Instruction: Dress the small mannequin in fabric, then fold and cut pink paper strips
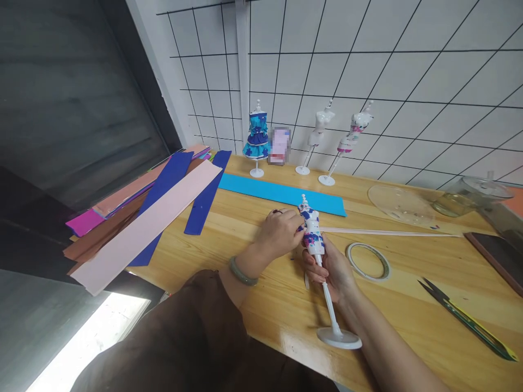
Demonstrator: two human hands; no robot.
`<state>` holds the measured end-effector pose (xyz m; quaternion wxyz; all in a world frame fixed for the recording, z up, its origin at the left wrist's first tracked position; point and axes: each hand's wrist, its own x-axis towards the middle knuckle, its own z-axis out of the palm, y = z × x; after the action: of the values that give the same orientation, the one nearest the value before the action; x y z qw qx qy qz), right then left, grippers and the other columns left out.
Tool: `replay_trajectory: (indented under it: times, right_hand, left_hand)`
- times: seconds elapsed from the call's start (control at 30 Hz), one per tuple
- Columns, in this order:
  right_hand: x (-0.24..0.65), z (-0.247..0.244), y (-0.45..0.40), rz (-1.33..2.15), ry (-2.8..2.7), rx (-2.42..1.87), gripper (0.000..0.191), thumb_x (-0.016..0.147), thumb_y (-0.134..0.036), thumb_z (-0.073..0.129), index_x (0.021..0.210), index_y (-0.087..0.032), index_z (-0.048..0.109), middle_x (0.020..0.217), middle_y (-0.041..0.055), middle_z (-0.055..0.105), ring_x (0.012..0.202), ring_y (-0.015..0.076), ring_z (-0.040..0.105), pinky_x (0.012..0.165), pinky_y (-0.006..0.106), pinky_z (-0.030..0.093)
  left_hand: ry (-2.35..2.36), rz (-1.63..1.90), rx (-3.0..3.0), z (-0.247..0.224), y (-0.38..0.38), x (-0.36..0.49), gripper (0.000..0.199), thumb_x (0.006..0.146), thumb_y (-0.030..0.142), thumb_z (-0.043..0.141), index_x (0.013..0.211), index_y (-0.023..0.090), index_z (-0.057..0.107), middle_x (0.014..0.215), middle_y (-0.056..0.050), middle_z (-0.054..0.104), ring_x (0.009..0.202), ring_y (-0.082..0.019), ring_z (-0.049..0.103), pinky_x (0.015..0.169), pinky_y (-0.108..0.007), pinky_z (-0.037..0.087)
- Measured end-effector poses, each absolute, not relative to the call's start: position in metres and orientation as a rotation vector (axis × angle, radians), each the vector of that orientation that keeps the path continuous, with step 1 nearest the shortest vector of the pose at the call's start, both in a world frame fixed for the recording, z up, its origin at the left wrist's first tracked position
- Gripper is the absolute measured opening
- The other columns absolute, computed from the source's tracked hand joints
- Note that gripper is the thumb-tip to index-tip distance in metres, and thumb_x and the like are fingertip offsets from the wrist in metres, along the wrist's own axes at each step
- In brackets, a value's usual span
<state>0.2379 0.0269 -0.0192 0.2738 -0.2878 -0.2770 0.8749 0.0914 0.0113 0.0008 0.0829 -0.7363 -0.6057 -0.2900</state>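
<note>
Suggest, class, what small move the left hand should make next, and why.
Probably a gentle press of the left hand against the side of the small patterned dress form. Its fingers are already at the torso, while the right hand holds the form around its lower end and pole. The round base is tilted, so that hold seems worth keeping.

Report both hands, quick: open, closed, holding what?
Left hand: fingers bent against the small mannequin's torso; whether it pinches anything can't be told.
Right hand: closed, holding the mannequin just below its torso.
</note>
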Motion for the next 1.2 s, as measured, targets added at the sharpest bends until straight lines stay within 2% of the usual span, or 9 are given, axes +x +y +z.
replay_trajectory:
  times: [0.33,0.43,0.67,0.77,0.87,0.97,1.07,1.13,1.2]
  right_hand:
    - [0.24,-0.021,0.028,2.47,-0.719,-0.668,0.041,0.09,-0.045,0.035,0.067,-0.015,0.053,0.045,-0.0031,0.048,0.026,0.0005,0.019,0.024,0.011,0.019]
    - [0.241,-0.025,0.031,2.525,-0.668,-0.564,0.038,0.089,-0.044,0.038,0.073,-0.015,0.056,0.047,-0.0046,0.047,0.027,0.0001,0.017,0.024,0.011,0.018]
    - [0.249,-0.023,0.037,2.605,-0.521,-0.325,0.025,0.09,-0.029,0.041,0.081,-0.012,0.057,0.048,-0.008,0.043,0.028,-0.0001,0.017,0.024,0.01,0.016]
    - [0.251,-0.018,0.035,2.598,-0.45,-0.265,0.02,0.089,-0.026,0.042,0.076,-0.014,0.054,0.046,-0.0102,0.038,0.028,-0.0003,0.012,0.024,0.009,0.013]
    - [0.252,-0.013,0.033,2.576,-0.477,-0.249,0.023,0.088,-0.029,0.044,0.069,-0.017,0.049,0.044,-0.0107,0.035,0.027,-0.0001,0.009,0.023,0.008,0.012]
    - [0.252,-0.008,0.034,2.513,-0.585,-0.343,0.026,0.086,-0.04,0.047,0.073,-0.018,0.052,0.046,-0.0098,0.038,0.029,0.0001,0.008,0.024,0.01,0.013]
    - [0.252,-0.003,0.037,2.391,-0.713,-0.485,0.033,0.083,-0.051,0.049,0.083,-0.018,0.057,0.055,-0.0049,0.05,0.031,0.0005,0.019,0.028,0.012,0.02]
    - [0.252,0.001,0.037,2.328,-0.768,-0.551,0.033,0.083,-0.051,0.049,0.091,-0.019,0.058,0.066,0.0006,0.057,0.038,0.0035,0.034,0.036,0.015,0.033]
    - [0.254,0.006,0.037,2.302,-0.765,-0.569,0.031,0.083,-0.048,0.05,0.097,-0.021,0.057,0.074,0.0038,0.06,0.048,0.0073,0.044,0.046,0.02,0.041]
  left_hand:
    - [-1.872,-1.048,-2.01,0.001,0.014,0.079,0.012,0.08,0.018,0.047,0.069,0.018,0.054,0.077,-0.004,0.06,0.08,-0.017,0.054,0.072,-0.03,0.038]
    - [-1.998,-1.181,-1.864,0.0,0.017,0.068,0.016,0.084,0.017,0.043,0.073,0.017,0.056,0.077,-0.005,0.061,0.079,-0.017,0.056,0.074,-0.029,0.04]
    - [-2.051,-1.327,-2.069,-0.006,0.016,0.08,0.013,0.084,0.022,0.048,0.084,0.019,0.06,0.087,-0.004,0.063,0.083,-0.016,0.056,0.076,-0.028,0.042]
    - [-2.138,-1.62,-2.059,-0.008,0.019,0.079,0.016,0.079,0.028,0.056,0.091,0.018,0.061,0.09,-0.004,0.063,0.083,-0.016,0.057,0.076,-0.029,0.044]
    - [-2.203,-2.102,-2.02,-0.007,0.021,0.076,0.016,0.079,0.031,0.056,0.084,0.017,0.062,0.082,-0.004,0.064,0.076,-0.014,0.057,0.069,-0.026,0.045]
    - [-2.191,-2.558,-1.927,-0.002,0.023,0.075,0.019,0.074,0.033,0.062,0.078,0.015,0.061,0.073,-0.002,0.063,0.068,-0.012,0.057,0.065,-0.024,0.045]
    - [-2.176,-2.806,-1.804,0.002,0.023,0.073,0.021,0.072,0.034,0.065,0.077,0.015,0.058,0.065,0.001,0.059,0.06,-0.009,0.054,0.061,-0.021,0.044]
    - [-2.172,-2.822,-1.73,0.003,0.024,0.07,0.02,0.073,0.034,0.063,0.076,0.015,0.056,0.062,0.003,0.056,0.056,-0.007,0.052,0.058,-0.02,0.042]
    - [-2.152,-2.767,-1.724,0.003,0.024,0.067,0.02,0.074,0.032,0.061,0.085,0.017,0.054,0.064,0.004,0.055,0.052,-0.006,0.05,0.055,-0.019,0.041]
